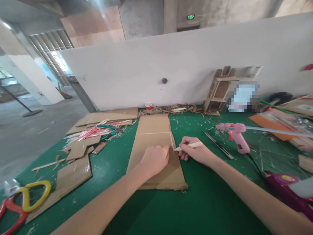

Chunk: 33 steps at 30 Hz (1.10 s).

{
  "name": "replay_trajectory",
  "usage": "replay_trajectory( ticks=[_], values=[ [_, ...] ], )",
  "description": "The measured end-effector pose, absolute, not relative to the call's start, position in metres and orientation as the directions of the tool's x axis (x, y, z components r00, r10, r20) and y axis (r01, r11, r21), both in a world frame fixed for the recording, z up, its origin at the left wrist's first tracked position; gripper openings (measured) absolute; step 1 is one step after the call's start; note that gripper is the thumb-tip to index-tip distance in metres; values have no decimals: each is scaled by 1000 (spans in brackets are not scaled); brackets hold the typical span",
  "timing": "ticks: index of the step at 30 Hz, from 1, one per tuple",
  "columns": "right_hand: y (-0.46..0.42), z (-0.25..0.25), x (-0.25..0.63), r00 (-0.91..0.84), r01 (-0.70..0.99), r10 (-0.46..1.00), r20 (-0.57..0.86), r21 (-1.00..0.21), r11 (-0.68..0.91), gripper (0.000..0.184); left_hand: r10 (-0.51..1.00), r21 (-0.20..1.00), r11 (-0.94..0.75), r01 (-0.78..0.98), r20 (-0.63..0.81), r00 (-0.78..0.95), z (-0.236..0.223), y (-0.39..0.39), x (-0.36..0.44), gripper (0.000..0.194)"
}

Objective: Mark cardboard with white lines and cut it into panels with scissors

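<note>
A long brown cardboard piece (153,124) lies on the green table in front of me, with a white line across it and another along its right edge. My left hand (156,160) rests on the cardboard with its fingers curled under, so whatever they may hold is hidden. At the right edge, my right hand (192,150) grips a pale pencil (197,144). The pencil's tip points left and meets the cardboard edge near the end of the white line. A slim metal-bladed cutter (218,145) lies just right of this hand.
A pink glue gun (237,133) and a purple tool (283,186) lie on the right. Scissors (26,199), cardboard scraps (73,173) and teal-handled pliers (109,130) are on the left. A small cardboard shelf (217,93) stands against the white partition (122,71).
</note>
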State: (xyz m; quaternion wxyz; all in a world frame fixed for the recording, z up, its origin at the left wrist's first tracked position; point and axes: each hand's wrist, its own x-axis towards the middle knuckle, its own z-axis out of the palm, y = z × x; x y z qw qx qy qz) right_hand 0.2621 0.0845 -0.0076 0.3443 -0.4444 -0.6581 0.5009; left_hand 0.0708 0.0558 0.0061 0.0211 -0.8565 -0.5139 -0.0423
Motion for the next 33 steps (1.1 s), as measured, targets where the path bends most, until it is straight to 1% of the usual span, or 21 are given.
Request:
replay_trajectory(
  ticks=[5,10,16,22,27,33],
  values=[
    [84,-7,264,-419,256,908,-18,-962,98,17,879,3,-471,882,89,469,8,56,71,31],
    [81,-9,264,-384,242,923,12,-964,113,14,876,16,-476,880,95,472,7,56,72,30],
    [77,-5,263,-424,283,905,-30,-954,101,17,883,28,-467,884,72,464,7,56,71,34],
    [76,-5,263,-400,272,917,-12,-957,106,15,880,29,-471,882,85,467,9,56,71,32],
    [77,-3,264,-457,295,889,-36,-949,113,18,883,22,-466,884,74,463,10,55,70,33],
    [76,-6,264,-378,250,926,-1,-963,101,17,874,20,-481,876,92,478,8,57,70,31]
  ],
)
